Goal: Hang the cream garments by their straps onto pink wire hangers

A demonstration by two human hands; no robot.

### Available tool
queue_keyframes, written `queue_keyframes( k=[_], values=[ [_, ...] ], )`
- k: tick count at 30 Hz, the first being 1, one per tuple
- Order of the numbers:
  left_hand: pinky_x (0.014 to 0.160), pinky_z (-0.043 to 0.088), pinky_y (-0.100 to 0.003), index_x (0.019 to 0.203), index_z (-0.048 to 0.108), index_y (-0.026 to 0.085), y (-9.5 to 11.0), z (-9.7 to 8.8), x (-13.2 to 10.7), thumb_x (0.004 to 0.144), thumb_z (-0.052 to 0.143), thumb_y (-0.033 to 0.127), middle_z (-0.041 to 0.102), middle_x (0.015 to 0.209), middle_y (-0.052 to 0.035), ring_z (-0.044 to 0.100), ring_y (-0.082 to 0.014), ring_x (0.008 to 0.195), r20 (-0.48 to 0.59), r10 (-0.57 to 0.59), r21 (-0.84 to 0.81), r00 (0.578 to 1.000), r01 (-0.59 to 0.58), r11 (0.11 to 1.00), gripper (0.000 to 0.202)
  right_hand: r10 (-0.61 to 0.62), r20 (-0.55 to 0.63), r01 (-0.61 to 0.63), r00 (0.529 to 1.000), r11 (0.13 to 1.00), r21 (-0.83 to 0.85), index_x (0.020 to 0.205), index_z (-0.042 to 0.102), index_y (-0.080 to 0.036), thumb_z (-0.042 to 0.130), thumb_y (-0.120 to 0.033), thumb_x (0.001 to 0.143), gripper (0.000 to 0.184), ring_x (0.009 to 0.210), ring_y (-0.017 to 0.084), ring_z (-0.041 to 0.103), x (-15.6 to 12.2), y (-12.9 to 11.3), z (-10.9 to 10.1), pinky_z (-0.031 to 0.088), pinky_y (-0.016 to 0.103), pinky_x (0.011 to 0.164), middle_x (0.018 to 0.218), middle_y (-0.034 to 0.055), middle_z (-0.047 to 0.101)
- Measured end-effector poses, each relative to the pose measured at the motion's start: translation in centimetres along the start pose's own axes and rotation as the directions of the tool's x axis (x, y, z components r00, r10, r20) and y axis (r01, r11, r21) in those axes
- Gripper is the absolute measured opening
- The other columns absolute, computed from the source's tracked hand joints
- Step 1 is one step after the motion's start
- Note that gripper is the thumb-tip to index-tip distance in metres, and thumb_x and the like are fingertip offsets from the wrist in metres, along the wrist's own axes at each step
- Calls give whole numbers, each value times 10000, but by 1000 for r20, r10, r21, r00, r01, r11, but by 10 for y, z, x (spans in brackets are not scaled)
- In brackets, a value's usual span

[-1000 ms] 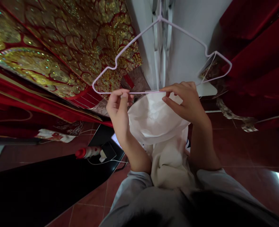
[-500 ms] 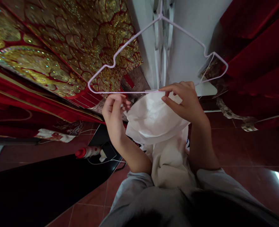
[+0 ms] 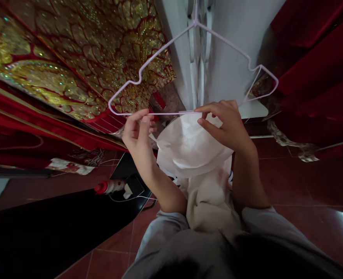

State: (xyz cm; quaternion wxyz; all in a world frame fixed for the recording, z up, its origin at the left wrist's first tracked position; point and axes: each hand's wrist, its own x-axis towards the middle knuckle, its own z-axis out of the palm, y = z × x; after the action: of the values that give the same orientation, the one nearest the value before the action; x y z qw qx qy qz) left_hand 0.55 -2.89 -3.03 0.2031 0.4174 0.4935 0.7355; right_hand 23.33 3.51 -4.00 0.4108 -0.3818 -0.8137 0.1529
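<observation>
A pale lilac clothes hanger (image 3: 165,45) is held up in front of me, its straight bottom bar level and nearest me. My left hand (image 3: 139,130) has its thumb and index finger at the left part of that bar, pinching it. Further right, my right hand (image 3: 222,123) grips the same bar between its fingers and thumb. White cloth (image 3: 193,149) lies directly below the bar and between my wrists; whether it is attached to the bar I cannot tell. A thin white strap or thread (image 3: 253,84) crosses the hanger's right end.
Red garments with gold sequins (image 3: 125,50) hang at the left. Dark red cloth (image 3: 319,77) hangs at the right. A black table (image 3: 72,228) carries a red-capped bottle (image 3: 110,186) and a dark box-like object (image 3: 134,185) with a white cable. The floor (image 3: 284,228) has reddish tiles.
My left hand has moved slightly up and left, and its fingers have come onto the hanger's bottom bar. The hanger's top has dipped slightly toward me. My right hand keeps its grip.
</observation>
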Motion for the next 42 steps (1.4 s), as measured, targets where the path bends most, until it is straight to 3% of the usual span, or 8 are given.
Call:
queue_keyframes(
  k=[10, 16, 21, 26, 29, 34, 37, 42],
  values=[
    [714, 569, -251, 1104, 497, 227, -15, 2, 24, 869, 580, 110, 788, 1200, -81, 794, -196, 1009, -233, 221, -28, 947, -234, 972, 276, -30, 6, 30, 1000, 999, 37, 1122, 769, -305, 644, -385, 1036, 172, 869, 225, 664, -3, 0, -11, 436, 440, 961, 947, 6, 786],
    [628, 557, -238, 1061, 460, 256, -7, -20, 35, 849, 661, 175, 718, 1163, -44, 765, -236, 1130, -322, 470, 136, 822, -451, 882, 304, -14, 8, 14, 1000, 1000, 9, 1101, 766, -305, 617, -390, 1049, 179, 896, 233, 677, -4, 5, -15, 420, 470, 1021, 967, 7, 788],
    [687, 620, -331, 1123, 682, 190, -1, -34, 41, 774, 582, 90, 789, 1161, -80, 798, -293, 1035, -50, 359, 146, 932, -349, 926, 377, -11, 13, 11, 1000, 1000, 2, 1107, 754, -307, 614, -389, 1052, 171, 899, 232, 677, -5, 7, -15, 414, 479, 1042, 978, 0, 791],
    [1018, 645, -500, 1061, 754, 141, 14, -42, 53, 834, 763, 176, 762, 1088, -62, 780, -306, 1136, 3, 516, 112, 856, -514, 851, 230, -44, -30, 44, 999, 999, 2, 1084, 750, -303, 610, -377, 1050, 162, 865, 221, 661, -9, 8, -13, 412, 463, 1020, 928, -8, 775],
    [1031, 646, -499, 1123, 727, 162, 21, -48, 66, 678, 1030, 334, 720, 1171, -36, 788, -299, 1098, 42, 451, 87, 892, -453, 888, 564, -40, -41, 39, 998, 999, -12, 1079, 751, -297, 590, -393, 1056, 188, 872, 225, 657, -10, 8, -11, 407, 465, 1023, 928, 2, 773],
    [1009, 640, -443, 1210, 748, 209, 26, -31, 88, 694, 1089, 272, 732, 1255, -48, 776, -265, 1057, 401, 311, 90, 861, -375, 923, 621, -33, -69, 32, 997, 999, -18, 1074, 747, -298, 606, -382, 1048, 166, 846, 220, 644, -9, 2, -4, 415, 454, 992, 908, 1, 766],
    [910, 645, -363, 1035, 803, 182, 28, -12, 98, 874, 869, -4, 747, 905, -5, 695, -175, 795, 397, 267, 256, 878, -385, 887, 255, -27, -100, 24, 995, 999, -31, 1056, 747, -294, 631, -366, 1033, 139, 842, 221, 640, -11, 0, -1, 423, 447, 979, 883, 0, 757],
    [706, 585, -224, 1014, 766, 173, 11, -2, 102, 852, 738, -149, 687, 750, 51, 600, -108, 651, 215, 188, 177, 958, -228, 957, 362, -51, -82, 47, 995, 998, -49, 1132, 773, -302, 623, -339, 1031, 185, 900, 229, 673, -13, 3, -6, 426, 456, 1006, 929, 6, 773]
  ],
)
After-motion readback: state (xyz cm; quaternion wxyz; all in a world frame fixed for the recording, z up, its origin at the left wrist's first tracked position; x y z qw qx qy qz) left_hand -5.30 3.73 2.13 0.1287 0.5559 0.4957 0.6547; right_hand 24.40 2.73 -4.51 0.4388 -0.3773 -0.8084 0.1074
